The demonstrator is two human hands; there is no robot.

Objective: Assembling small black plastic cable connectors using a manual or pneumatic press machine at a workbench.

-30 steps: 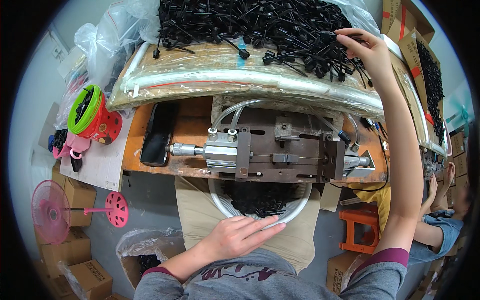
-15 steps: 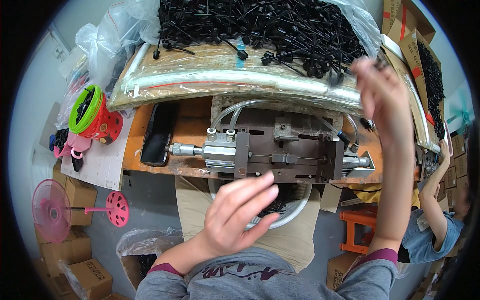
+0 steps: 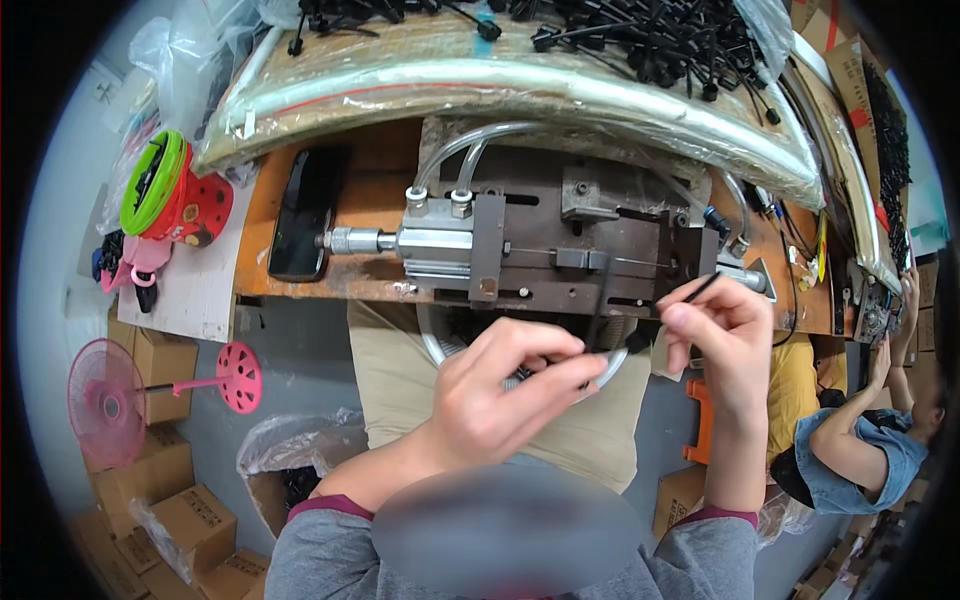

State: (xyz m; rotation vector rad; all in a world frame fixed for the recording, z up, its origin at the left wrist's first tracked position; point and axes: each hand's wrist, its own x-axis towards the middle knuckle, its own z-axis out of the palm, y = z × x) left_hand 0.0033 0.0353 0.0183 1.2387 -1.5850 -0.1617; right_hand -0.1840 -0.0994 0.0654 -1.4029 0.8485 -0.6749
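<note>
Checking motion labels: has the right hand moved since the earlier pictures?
Yes: the right hand came toward the person, from the black parts to the near right corner of the metal fixture.

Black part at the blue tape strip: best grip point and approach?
I'd pinch its head by the sides, coming from the person's side. The head looks much thicker than the stem, and it faces the person with bare cardboard in front. The stem slants back and left toward the other parts, so gripping there would likely be fiddlier.
</note>
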